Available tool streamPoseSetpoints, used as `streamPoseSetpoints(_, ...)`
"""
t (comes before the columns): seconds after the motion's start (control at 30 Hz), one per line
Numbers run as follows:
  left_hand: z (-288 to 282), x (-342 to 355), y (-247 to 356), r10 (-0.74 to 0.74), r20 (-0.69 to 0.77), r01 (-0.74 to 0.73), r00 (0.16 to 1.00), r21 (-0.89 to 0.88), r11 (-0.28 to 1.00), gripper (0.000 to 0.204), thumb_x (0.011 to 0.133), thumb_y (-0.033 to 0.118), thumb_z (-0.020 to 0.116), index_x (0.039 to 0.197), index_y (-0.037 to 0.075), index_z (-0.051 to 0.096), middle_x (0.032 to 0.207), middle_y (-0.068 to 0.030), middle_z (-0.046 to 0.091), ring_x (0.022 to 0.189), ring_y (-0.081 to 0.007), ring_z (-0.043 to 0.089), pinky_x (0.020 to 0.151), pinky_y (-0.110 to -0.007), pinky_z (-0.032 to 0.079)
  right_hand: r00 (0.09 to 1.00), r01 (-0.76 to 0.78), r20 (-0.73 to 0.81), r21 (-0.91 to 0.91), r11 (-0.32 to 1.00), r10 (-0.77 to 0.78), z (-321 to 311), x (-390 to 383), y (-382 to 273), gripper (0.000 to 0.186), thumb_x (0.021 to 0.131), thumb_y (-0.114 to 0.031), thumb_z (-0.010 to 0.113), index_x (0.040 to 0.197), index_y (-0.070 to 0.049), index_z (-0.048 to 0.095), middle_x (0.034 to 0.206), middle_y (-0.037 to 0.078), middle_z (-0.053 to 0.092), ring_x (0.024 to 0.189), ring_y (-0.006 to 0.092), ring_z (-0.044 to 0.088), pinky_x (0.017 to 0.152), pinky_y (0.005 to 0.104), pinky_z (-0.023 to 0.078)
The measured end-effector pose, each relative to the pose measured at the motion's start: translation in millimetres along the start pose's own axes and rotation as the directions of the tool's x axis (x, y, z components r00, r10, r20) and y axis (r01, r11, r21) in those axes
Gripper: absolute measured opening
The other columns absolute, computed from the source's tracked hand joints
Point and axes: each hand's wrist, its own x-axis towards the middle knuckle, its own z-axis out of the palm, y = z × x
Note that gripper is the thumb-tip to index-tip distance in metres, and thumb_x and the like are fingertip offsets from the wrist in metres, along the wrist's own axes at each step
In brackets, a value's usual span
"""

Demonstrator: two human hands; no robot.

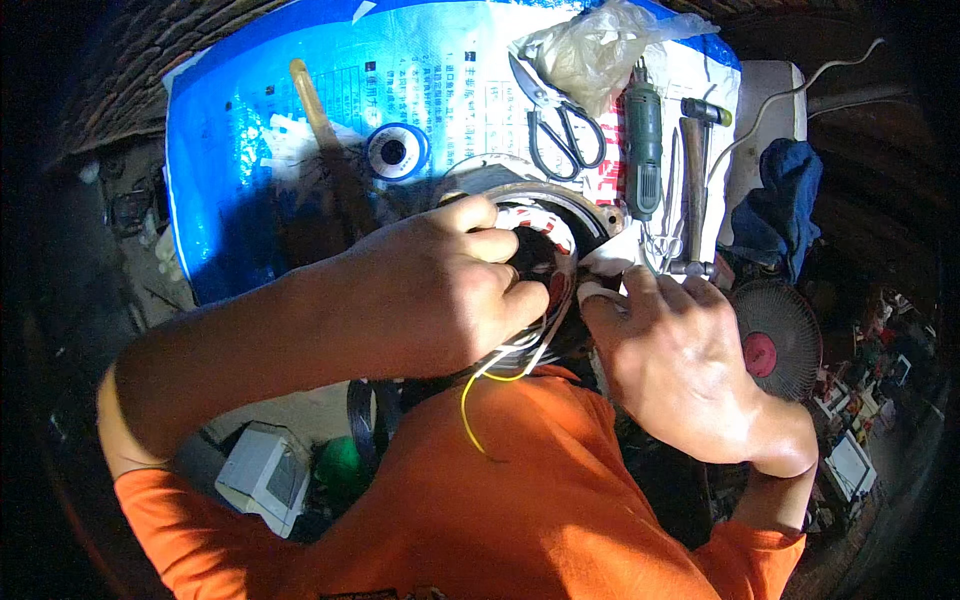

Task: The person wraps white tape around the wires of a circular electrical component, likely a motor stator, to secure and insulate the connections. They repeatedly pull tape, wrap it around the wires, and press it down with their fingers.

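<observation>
One ring-shaped metal housing (566,242), lined inside with white and red slot pieces, sits directly in front of the person's torso, presumably so that both hands can reach its opening. The left hand (465,278) lies over the housing's left side. Its fingers are curled and close together, with tips directed into the opening; whether they pinch anything cannot be told. The right hand (668,340) is at the housing's right side, fingers bent and thumb near the forefinger, beside a white folded piece (614,252). Its fingertips are partly hidden, so a grip cannot be confirmed.

White sleeved leads (543,343) and a yellow wire (466,405) hang off the housing's near side, probably to leave the opening unobstructed.

Beyond the housing lie scissors (566,140), with handles toward it, an orientation suited to quick pickup. A green power tool (643,150) and a wooden-handled hammer (694,170) are beyond it to the right, roughly parallel, apparently for ready access. A blue-and-white spool (398,152) stands beyond it to the left. A printed sheet (212,165) extends beneath these items, likely protecting the surface.
</observation>
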Motion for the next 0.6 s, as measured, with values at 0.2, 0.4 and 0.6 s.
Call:
streamPoseSetpoints(0.2, -28.1, -11.8, 9.4, -0.458, 0.237, 0.515, 0.857, -0.344, 0.785, 0.007, 0.092, 0.010, 0.063, 0.095, 0.004, 0.065, 0.084, -0.0097, 0.067, 0.078, -0.0242, 0.064, 0.074, -0.039, 0.050, 0.880, 0.154, -0.474, 0.330, 0.931, 0.022, 6.8, -30.9, 11.9, 0.015, 0.076, -0.006, 0.074, 0.087, 0.002, 0.067, 0.121, 0.025, 0.062, 0.089, 0.0332, 0.064, 0.077, 0.0429, 0.054)
streamPoseSetpoints(0.4, -40.3, -59.6, 7.1, -0.722, -0.026, 0.436, 0.691, -0.782, 0.445, 0.013, 0.103, 0.016, 0.053, 0.108, 0.005, 0.055, 0.097, -0.0129, 0.071, 0.066, -0.0103, 0.055, 0.059, -0.026, 0.045, 0.857, 0.370, -0.381, 0.923, 0.101, 0.346, 72.0, -62.8, 23.1, 0.023, 0.092, -0.021, 0.072, 0.082, -0.003, 0.062, 0.073, 0.006, 0.067, 0.069, 0.0227, 0.063, 0.089, 0.0444, 0.049)
streamPoseSetpoints(0.6, -34.1, -86.9, -7.6, -0.887, -0.187, 0.080, 0.422, -0.967, 0.242, 0.013, 0.105, 0.015, 0.050, 0.109, 0.004, 0.054, 0.094, -0.0130, 0.067, 0.070, -0.0129, 0.057, 0.063, -0.025, 0.047, 0.981, -0.039, 0.148, 0.790, 0.612, -0.129, 27.9, -61.1, 66.4, 0.045, 0.099, -0.043, 0.060, 0.084, -0.002, 0.070, 0.058, 0.008, 0.062, 0.053, 0.0228, 0.063, 0.057, 0.0411, 0.049)
